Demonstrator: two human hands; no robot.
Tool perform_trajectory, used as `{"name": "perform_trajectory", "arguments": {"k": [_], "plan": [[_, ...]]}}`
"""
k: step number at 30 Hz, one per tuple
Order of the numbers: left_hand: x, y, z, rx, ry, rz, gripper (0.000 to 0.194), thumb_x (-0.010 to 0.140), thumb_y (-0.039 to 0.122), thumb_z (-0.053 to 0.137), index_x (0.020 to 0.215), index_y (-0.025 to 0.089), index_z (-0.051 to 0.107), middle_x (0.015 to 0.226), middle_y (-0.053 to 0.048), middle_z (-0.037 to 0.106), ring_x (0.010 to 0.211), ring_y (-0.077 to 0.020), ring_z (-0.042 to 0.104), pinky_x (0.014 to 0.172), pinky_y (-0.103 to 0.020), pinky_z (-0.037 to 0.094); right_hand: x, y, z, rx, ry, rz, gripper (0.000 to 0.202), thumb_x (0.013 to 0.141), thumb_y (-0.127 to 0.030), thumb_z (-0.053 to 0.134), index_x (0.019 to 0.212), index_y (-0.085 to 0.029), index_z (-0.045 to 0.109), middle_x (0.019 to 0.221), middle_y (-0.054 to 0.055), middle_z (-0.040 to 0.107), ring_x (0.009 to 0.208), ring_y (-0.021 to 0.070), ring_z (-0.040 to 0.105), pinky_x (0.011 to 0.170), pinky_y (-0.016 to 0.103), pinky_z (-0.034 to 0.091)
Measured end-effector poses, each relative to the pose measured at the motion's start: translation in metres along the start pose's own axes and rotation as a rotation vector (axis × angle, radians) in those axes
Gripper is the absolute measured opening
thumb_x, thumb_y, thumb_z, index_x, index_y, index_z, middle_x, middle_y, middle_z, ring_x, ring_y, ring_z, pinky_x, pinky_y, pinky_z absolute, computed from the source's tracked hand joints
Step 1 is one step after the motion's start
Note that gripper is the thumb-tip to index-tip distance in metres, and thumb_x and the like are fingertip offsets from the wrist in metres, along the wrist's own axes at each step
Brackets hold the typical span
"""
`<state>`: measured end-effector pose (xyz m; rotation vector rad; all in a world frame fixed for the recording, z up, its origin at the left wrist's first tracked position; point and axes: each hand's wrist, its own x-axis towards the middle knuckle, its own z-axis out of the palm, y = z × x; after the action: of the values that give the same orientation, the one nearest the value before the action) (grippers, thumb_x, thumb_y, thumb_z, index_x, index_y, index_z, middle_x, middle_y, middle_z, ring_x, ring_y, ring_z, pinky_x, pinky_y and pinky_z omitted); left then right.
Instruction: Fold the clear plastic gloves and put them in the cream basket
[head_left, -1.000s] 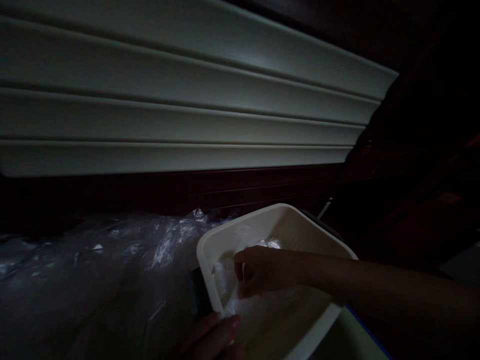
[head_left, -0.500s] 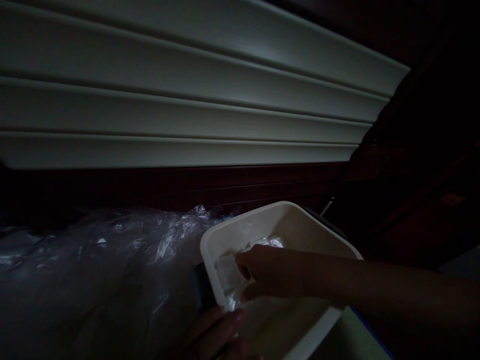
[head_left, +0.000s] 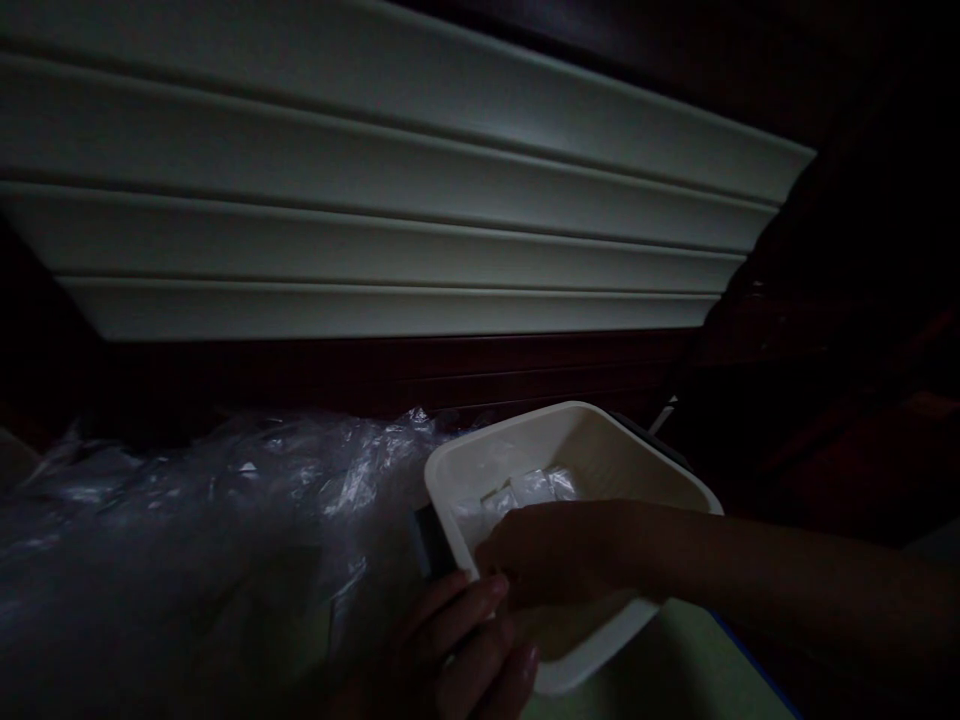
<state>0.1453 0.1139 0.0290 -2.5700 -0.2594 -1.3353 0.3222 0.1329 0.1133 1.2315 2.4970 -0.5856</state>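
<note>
A cream plastic bin [head_left: 600, 450] stands tilted in the view, with a dark handle [head_left: 431, 540] on its left side. Clear shiny plastic packets [head_left: 534, 487] lie inside it. My left hand [head_left: 472, 645] grips the bin's near left rim, fingers closed over the edge. Deep in the bin, beside the packets, is my right hand [head_left: 551, 550]; its fingers point down and are lost in shadow, so what they hold, if anything, cannot be made out.
Crumpled clear plastic sheeting [head_left: 360, 480] spreads to the left of the bin. Behind rises a pale slatted panel [head_left: 420, 240] in dark red wood [head_left: 375, 365]. A pale green surface with a blue edge [head_left: 697, 660] lies below the bin. The scene is very dark.
My right hand has sunk lower into the bin, its fingertips now hidden. My left hand has come further up over the rim. The view has shifted slightly.
</note>
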Motion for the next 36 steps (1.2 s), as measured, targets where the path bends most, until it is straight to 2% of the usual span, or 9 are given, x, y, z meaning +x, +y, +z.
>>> {"name": "perform_trajectory", "arguments": {"k": [3, 6, 9, 13, 16, 21, 28, 32, 36], "plan": [[0.003, -0.002, 0.005, -0.027, 0.148, 0.055, 0.014, 0.087, 0.007, 0.052, 0.091, 0.013, 0.063, 0.089, -0.003, 0.057, 0.102, -0.0181, 0.06, 0.1, -0.032, 0.049, -0.013, 0.0, -0.003, -0.043, 0.184, 0.073, 0.016, 0.082, -0.016, 0.065, 0.097, -0.017, 0.071, 0.088, 0.009, 0.073, 0.075, 0.0223, 0.068, 0.059, 0.026, 0.044], [0.007, -0.003, 0.009, -0.073, 0.169, 0.058, 0.023, 0.081, 0.002, 0.046, 0.097, 0.008, 0.062, 0.092, -0.007, 0.058, 0.107, -0.0211, 0.057, 0.098, -0.036, 0.049, -0.028, -0.003, 0.0, -0.093, 0.412, 0.179, 0.023, 0.089, -0.016, 0.054, 0.108, -0.013, 0.066, 0.103, 0.017, 0.069, 0.089, 0.0298, 0.066, 0.074, 0.037, 0.047], [0.017, -0.003, 0.002, -0.143, 0.179, 0.072, 0.027, 0.079, 0.003, 0.044, 0.099, 0.007, 0.061, 0.088, -0.01, 0.063, 0.1, -0.0216, 0.06, 0.091, -0.037, 0.053, -0.042, -0.008, 0.008, -0.045, 0.703, 0.23, 0.022, 0.092, -0.018, 0.047, 0.105, -0.014, 0.064, 0.1, 0.015, 0.069, 0.087, 0.0276, 0.067, 0.075, 0.037, 0.048], [0.032, -0.003, -0.036, -0.286, 0.141, -0.07, 0.028, 0.079, 0.005, 0.044, 0.101, 0.01, 0.06, 0.091, -0.011, 0.067, 0.089, -0.0196, 0.064, 0.079, -0.034, 0.056, -0.05, -0.026, 0.018, 0.061, 1.041, 0.083, 0.02, 0.089, -0.018, 0.046, 0.102, -0.016, 0.061, 0.093, 0.011, 0.07, 0.08, 0.0225, 0.067, 0.068, 0.032, 0.05], [0.031, -0.009, -0.077, -0.207, 0.187, -0.36, 0.022, 0.085, 0.014, 0.044, 0.097, 0.016, 0.062, 0.091, -0.006, 0.067, 0.084, -0.0172, 0.064, 0.073, -0.03, 0.055, -0.043, -0.048, 0.023, -0.014, 1.182, -0.058, 0.021, 0.09, -0.017, 0.042, 0.101, -0.014, 0.06, 0.086, 0.012, 0.067, 0.076, 0.0216, 0.064, 0.067, 0.032, 0.049], [-0.017, -0.018, -0.12, -0.057, 0.183, -0.719, 0.017, 0.088, 0.02, 0.045, 0.088, 0.016, 0.062, 0.081, -0.004, 0.065, 0.075, -0.017, 0.064, 0.07, -0.028, 0.053, -0.004, -0.087, 0.042, -0.086, 1.047, -0.246, 0.025, 0.089, -0.017, 0.043, 0.106, -0.012, 0.061, 0.09, 0.014, 0.066, 0.078, 0.0229, 0.06, 0.068, 0.034, 0.047], [-0.112, -0.02, -0.127, -0.006, -0.042, -0.882, 0.023, 0.088, 0.031, 0.048, 0.082, 0.016, 0.064, 0.078, -0.005, 0.065, 0.073, -0.0189, 0.063, 0.068, -0.031, 0.052, 0.078, -0.122, 0.087, 0.121, 0.909, -0.178, 0.026, 0.087, -0.017, 0.056, 0.113, -0.015, 0.06, 0.104, 0.011, 0.065, 0.095, 0.0228, 0.061, 0.084, 0.036, 0.049], [-0.126, -0.026, -0.128, -0.026, -0.131, -0.915, 0.021, 0.094, 0.032, 0.057, 0.103, 0.014, 0.061, 0.102, -0.006, 0.062, 0.089, -0.0197, 0.062, 0.08, -0.039, 0.052, 0.122, -0.128, 0.1, 0.382, 0.952, 0.017, 0.032, 0.093, -0.031, 0.057, 0.121, -0.017, 0.055, 0.12, 0.009, 0.058, 0.1, 0.023, 0.06, 0.084, 0.044, 0.051], [-0.126, -0.028, -0.124, -0.095, -0.133, -0.991, 0.027, 0.094, 0.03, 0.057, 0.116, 0.015, 0.056, 0.116, -0.009, 0.058, 0.097, -0.0222, 0.061, 0.082, -0.042, 0.053, 0.148, -0.12, 0.098, 0.61, 0.918, 0.051, 0.03, 0.093, -0.031, 0.057, 0.119, -0.017, 0.056, 0.119, 0.008, 0.058, 0.098, 0.0218, 0.061, 0.081, 0.042, 0.053]]}}
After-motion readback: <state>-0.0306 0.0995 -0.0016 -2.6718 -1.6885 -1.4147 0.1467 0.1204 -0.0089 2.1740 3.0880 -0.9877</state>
